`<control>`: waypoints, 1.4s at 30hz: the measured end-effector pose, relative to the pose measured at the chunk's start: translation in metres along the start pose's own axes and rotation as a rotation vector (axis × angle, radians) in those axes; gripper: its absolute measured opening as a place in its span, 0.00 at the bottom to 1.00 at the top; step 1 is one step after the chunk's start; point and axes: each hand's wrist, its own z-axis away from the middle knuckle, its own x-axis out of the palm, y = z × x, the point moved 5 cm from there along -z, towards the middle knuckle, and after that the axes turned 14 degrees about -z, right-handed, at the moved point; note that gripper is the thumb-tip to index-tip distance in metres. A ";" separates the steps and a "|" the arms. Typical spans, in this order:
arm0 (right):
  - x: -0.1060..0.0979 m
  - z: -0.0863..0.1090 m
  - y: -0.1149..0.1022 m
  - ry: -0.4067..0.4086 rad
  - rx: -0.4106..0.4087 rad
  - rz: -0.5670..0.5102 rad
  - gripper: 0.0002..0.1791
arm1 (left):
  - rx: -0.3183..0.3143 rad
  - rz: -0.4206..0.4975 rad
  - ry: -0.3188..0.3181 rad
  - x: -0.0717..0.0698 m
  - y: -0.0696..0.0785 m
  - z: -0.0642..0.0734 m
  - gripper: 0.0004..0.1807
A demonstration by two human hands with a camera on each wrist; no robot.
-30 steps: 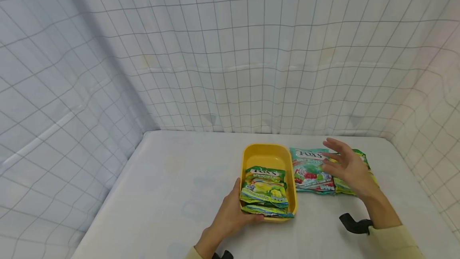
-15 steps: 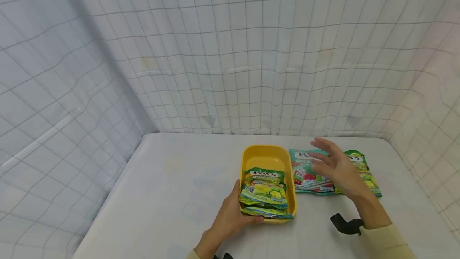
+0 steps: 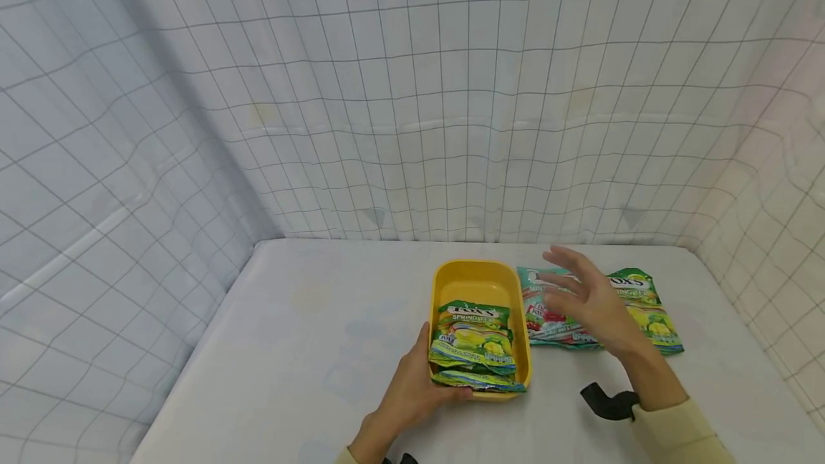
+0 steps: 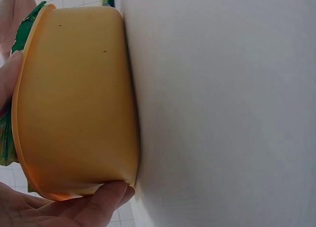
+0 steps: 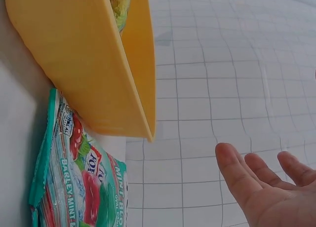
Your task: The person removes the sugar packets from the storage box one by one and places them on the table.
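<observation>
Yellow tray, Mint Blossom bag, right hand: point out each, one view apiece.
Yellow tray (image 4: 79, 98): left wrist view, on its outer side wall.
Mint Blossom bag (image 5: 84, 175): right wrist view, on its printed front.
Right hand (image 3: 591, 301): head view, on its middle, between fingers and wrist.

White, flat table (image 3: 303, 349), far corners rounded. White, wrinkled, dark-gridded sheeting: far wall (image 3: 412, 127), left wall (image 3: 116, 199), right wall (image 3: 773, 192). Far wall: faint yellowish patches left (image 3: 264, 114) and right; small grey triangular marks (image 3: 375, 217) low down.
</observation>
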 end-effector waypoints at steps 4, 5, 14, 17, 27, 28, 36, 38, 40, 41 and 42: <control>0.006 -0.001 0.000 -0.005 0.012 -0.006 0.43 | 0.009 0.005 -0.001 0.000 0.001 0.000 0.66; 0.007 -0.001 0.000 -0.003 0.014 0.003 0.44 | 0.013 0.008 -0.001 -0.001 0.001 0.000 0.66; 0.016 -0.003 0.001 -0.006 0.027 0.002 0.45 | 0.015 0.009 0.001 -0.001 0.001 0.000 0.65; 0.018 -0.005 0.002 -0.014 0.023 0.006 0.45 | 0.005 0.009 -0.001 0.000 0.001 0.000 0.67; 0.029 -0.008 0.004 -0.004 0.022 0.056 0.47 | 0.012 0.012 -0.001 -0.001 0.001 0.000 0.66; 0.030 -0.008 0.006 -0.001 0.022 0.066 0.47 | 0.013 0.012 -0.001 -0.001 0.001 0.000 0.66; 0.037 -0.007 0.016 -0.002 0.059 0.044 0.47 | 0.032 0.008 0.004 -0.001 0.000 -0.002 0.65; 0.039 -0.007 0.017 -0.005 0.058 0.035 0.47 | 0.037 0.006 0.007 -0.001 0.001 -0.001 0.65; 0.041 -0.007 0.019 -0.006 0.054 0.037 0.46 | 0.036 0.005 0.006 -0.001 0.001 -0.001 0.66; 0.042 -0.006 0.020 -0.007 0.054 0.042 0.46 | 0.034 0.006 0.005 -0.001 0.000 0.000 0.66; 0.043 -0.006 0.021 -0.007 0.052 0.044 0.46 | 0.032 0.006 0.002 -0.001 0.000 0.000 0.66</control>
